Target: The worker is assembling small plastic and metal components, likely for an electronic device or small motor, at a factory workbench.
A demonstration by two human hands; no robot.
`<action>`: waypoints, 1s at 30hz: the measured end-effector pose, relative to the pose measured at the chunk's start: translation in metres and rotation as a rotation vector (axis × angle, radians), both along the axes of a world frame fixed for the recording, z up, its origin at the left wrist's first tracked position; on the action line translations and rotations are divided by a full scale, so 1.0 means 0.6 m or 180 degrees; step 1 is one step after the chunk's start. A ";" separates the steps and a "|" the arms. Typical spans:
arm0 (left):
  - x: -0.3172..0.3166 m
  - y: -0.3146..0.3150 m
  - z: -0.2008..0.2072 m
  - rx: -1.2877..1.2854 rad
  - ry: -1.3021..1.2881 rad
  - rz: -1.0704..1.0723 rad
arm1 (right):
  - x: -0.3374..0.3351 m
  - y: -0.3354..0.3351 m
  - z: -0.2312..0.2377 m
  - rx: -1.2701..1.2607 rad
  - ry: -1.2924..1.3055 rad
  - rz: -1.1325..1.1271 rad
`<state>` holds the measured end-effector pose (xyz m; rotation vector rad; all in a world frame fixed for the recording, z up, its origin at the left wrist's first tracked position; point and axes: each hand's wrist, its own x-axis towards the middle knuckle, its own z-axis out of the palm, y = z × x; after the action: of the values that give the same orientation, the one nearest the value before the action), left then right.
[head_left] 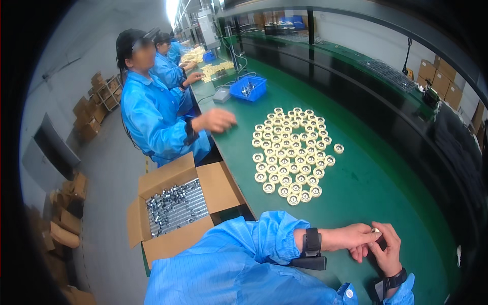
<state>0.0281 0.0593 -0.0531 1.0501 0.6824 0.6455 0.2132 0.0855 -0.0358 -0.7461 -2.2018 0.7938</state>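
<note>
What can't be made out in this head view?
All in the head view:
Pale piece: mostly covered by the left hand and right hand.
Nearest co-worker's hand: blurred, so its grip is unclear.
Metal parts in the blue bin: too small to identify.
Right sleeve: cut off by the lower edge.

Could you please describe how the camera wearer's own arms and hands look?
The sleeves are light blue, the left one with fine lines and a gathered cuff. The left hand and right hand are ungloved. Each wears a black wrist strap; a dark, boxy piece sits by the left one.
</note>
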 end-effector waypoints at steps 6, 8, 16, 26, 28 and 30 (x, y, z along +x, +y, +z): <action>-0.001 0.000 -0.003 0.0035 0.0050 -0.0004 | 0.001 0.001 -0.003 -0.0185 -0.0148 -0.0017; -0.001 0.000 -0.003 0.0045 0.0052 0.0002 | -0.002 0.002 -0.005 -0.0089 -0.0071 0.0013; 0.001 0.003 -0.009 0.0056 0.0008 0.0015 | -0.002 -0.002 -0.005 -0.0036 0.0080 -0.0037; -0.001 0.004 -0.005 0.0049 0.0046 0.0042 | -0.005 -0.001 -0.006 -0.0082 0.0130 -0.0090; 0.000 0.002 -0.007 0.0000 0.0005 0.0069 | -0.003 -0.001 -0.007 -0.0111 0.0124 -0.0087; 0.000 -0.001 -0.005 0.0013 0.0012 0.0091 | 0.006 -0.001 -0.013 -0.0526 0.0084 -0.0135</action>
<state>0.0283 0.0584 -0.0563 1.0471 0.7009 0.6700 0.2167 0.0849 -0.0435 -0.8550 -2.1082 0.9673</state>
